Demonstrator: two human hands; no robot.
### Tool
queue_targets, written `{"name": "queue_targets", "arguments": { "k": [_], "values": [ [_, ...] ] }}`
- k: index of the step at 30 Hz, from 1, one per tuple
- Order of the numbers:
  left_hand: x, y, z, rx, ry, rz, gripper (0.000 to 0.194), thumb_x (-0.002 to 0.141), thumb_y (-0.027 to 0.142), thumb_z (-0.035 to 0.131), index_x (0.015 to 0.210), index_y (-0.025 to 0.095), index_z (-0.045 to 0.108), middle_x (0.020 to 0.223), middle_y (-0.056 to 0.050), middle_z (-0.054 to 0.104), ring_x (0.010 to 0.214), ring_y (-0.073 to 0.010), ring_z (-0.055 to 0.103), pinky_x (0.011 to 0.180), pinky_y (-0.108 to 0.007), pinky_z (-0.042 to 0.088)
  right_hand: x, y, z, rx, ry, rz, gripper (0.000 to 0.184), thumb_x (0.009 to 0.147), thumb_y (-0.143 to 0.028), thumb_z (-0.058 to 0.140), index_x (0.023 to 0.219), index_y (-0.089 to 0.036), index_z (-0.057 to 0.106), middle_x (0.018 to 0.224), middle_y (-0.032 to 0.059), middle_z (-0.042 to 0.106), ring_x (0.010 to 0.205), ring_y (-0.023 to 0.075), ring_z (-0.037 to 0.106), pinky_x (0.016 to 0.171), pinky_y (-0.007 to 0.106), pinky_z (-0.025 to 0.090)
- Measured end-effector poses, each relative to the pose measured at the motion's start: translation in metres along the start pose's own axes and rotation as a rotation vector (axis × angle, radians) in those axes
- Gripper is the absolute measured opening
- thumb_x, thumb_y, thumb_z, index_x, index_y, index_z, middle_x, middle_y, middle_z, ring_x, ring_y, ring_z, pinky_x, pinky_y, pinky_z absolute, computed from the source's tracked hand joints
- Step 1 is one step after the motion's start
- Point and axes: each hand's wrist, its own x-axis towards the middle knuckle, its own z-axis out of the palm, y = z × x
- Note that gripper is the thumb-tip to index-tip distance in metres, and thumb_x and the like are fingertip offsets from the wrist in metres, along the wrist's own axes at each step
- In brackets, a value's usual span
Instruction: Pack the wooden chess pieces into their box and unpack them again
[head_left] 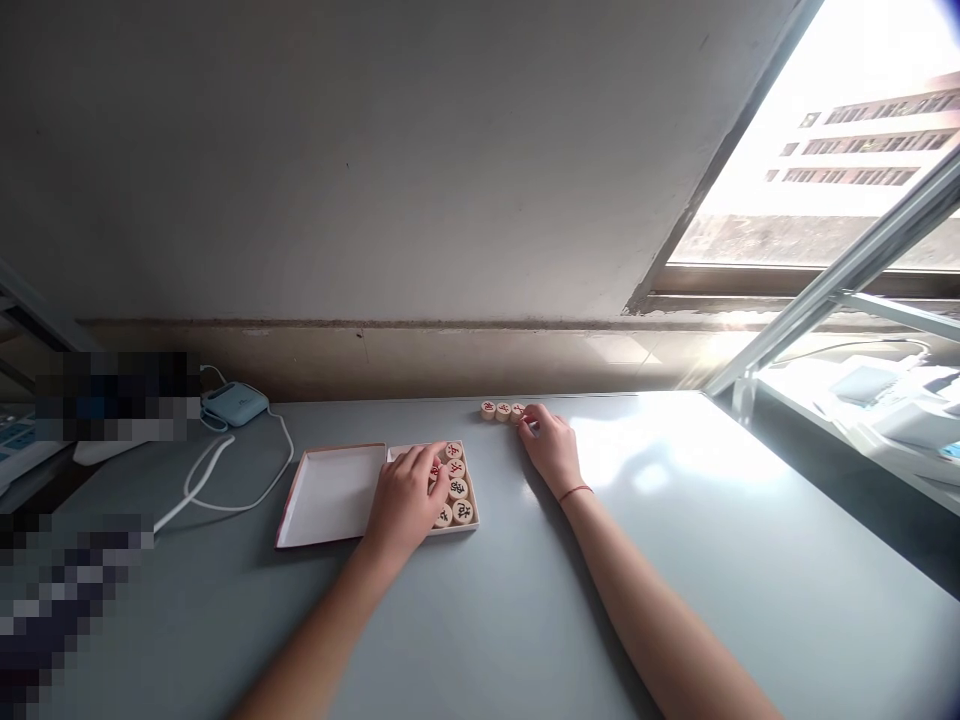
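An open flat box holds round wooden Chinese chess pieces [457, 488] with red and black characters. My left hand [405, 497] reaches over the box, covering part of its contents. Its thumb and index finger close around a red-marked Chinese chess piece [435, 470], which is partly hidden. Farther back, several pieces form a short row, including a red-marked piece [488, 410] at its left end. At the row's right end, my right hand [550, 447], a thin red cord at its wrist, pinches another Chinese chess piece [517, 412] resting on the table.
The box lid [334, 495] lies open to the left on the grey table [480, 620]. A light blue device [236, 403] and a white cable [202, 485] are at the left. Behind stands a wall [375, 200]; a metal frame [817, 280] and window are at right.
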Motion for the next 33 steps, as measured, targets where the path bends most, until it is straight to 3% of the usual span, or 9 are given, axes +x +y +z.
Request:
{"name": "queue_targets", "arguments": {
  "k": [5,12,18,21,26,31,33],
  "values": [
    [0.010,0.005,-0.005,0.124,-0.106,-0.110,0.023,0.088,0.022,0.046,0.094,0.022,0.069,0.096,-0.005,0.071,0.087,-0.0207,0.063,0.078,-0.034,0.043,-0.008,-0.019,-0.008,0.028,0.069,-0.035,0.016,0.082,-0.026,0.046,0.092,-0.021,0.058,0.085,0.0056,0.066,0.080,0.0210,0.056,0.074,0.033,0.041],
    [0.031,0.019,-0.001,0.331,-0.293,-0.199,0.042,0.094,0.034,0.037,0.083,0.020,0.074,0.086,-0.011,0.071,0.088,-0.0278,0.059,0.081,-0.042,0.035,-0.044,-0.080,-0.027,0.299,-0.407,-0.107,0.014,0.086,-0.033,0.047,0.093,-0.024,0.056,0.085,0.0018,0.070,0.070,0.0160,0.063,0.060,0.025,0.043],
    [0.031,0.021,0.008,0.257,-0.273,-0.248,0.034,0.092,0.035,0.040,0.081,0.019,0.068,0.085,-0.009,0.071,0.087,-0.0260,0.061,0.080,-0.040,0.034,-0.051,-0.094,-0.034,0.313,-0.447,-0.093,0.014,0.088,-0.031,0.044,0.089,-0.024,0.057,0.087,0.0019,0.071,0.073,0.0173,0.064,0.060,0.026,0.045],
    [0.031,0.020,0.007,0.188,-0.229,-0.248,0.024,0.090,0.035,0.046,0.081,0.021,0.063,0.083,-0.005,0.071,0.085,-0.0236,0.062,0.079,-0.037,0.035,-0.050,-0.090,-0.031,0.298,-0.397,-0.126,0.014,0.088,-0.027,0.044,0.091,-0.024,0.058,0.090,0.0025,0.071,0.077,0.0189,0.064,0.065,0.029,0.048],
    [0.032,0.021,-0.002,-0.018,-0.028,-0.193,0.013,0.089,0.031,0.050,0.089,0.024,0.060,0.090,-0.002,0.070,0.087,-0.0192,0.063,0.081,-0.033,0.039,-0.053,-0.088,-0.024,0.322,-0.131,-0.351,0.029,0.082,-0.018,0.052,0.111,-0.024,0.056,0.111,0.0063,0.066,0.100,0.0226,0.059,0.084,0.037,0.049],
    [0.027,0.022,-0.010,-0.573,-0.100,-0.339,0.024,0.088,0.044,0.049,0.093,0.023,0.059,0.090,-0.002,0.069,0.079,-0.0159,0.065,0.069,-0.027,0.050,-0.055,-0.094,-0.026,0.391,-0.036,-0.428,0.025,0.088,-0.020,0.050,0.111,-0.025,0.056,0.105,0.0055,0.067,0.092,0.0193,0.062,0.082,0.035,0.050],
    [0.024,0.020,-0.009,-0.705,-0.075,-0.396,0.027,0.086,0.045,0.053,0.094,0.021,0.059,0.092,-0.004,0.069,0.082,-0.0165,0.066,0.071,-0.027,0.052,-0.052,-0.093,-0.029,0.396,-0.028,-0.446,0.022,0.089,-0.021,0.049,0.109,-0.025,0.057,0.105,0.0065,0.067,0.093,0.0191,0.062,0.083,0.035,0.050]
  ]
}}
